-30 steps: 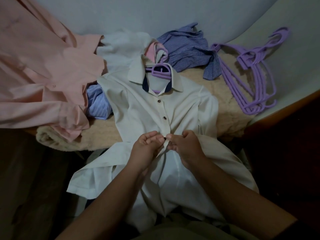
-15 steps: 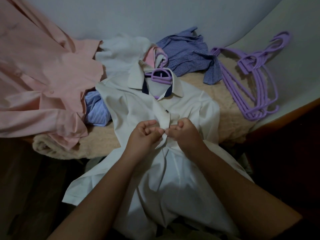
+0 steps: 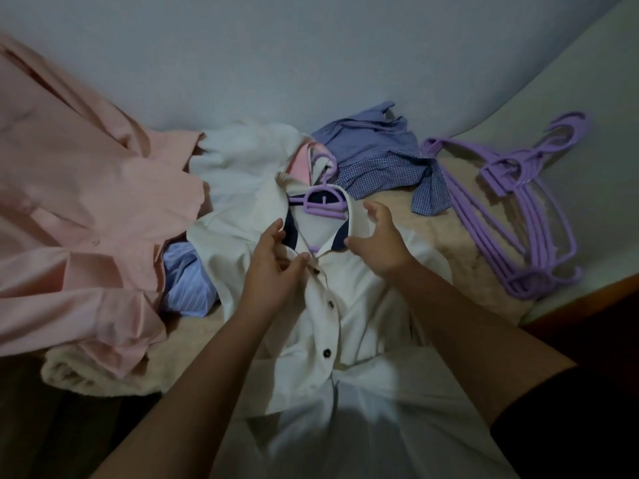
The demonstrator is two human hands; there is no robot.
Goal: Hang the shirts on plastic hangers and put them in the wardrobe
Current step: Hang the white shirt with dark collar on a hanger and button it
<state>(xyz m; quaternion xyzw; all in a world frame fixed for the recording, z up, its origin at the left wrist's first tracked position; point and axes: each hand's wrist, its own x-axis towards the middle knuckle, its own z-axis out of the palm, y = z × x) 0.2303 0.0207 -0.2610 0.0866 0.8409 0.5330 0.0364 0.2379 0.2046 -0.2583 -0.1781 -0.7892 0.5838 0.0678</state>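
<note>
A cream shirt [image 3: 363, 305] with dark buttons lies face up on a beige blanket, a purple plastic hanger [image 3: 323, 200] inside its collar with the hook pointing away from me. My left hand [image 3: 273, 267] pinches the shirt's front edge just below the left collar point. My right hand [image 3: 378, 238] hovers at the right collar point with fingers spread and relaxed, holding nothing. The shirt's lower part drapes off the bed edge toward me.
A pink shirt [image 3: 86, 216] spreads at the left, a blue striped shirt [image 3: 188, 285] beside it. A white garment [image 3: 242, 157] and a blue checked shirt [image 3: 380, 157] lie behind. Several purple hangers [image 3: 525, 209] are stacked at the right. The beige blanket [image 3: 460, 243] covers the bed.
Both hands left the middle of the button placket and moved up to the collar. My right hand let go of the fabric and opened. The camera view shifted down.
</note>
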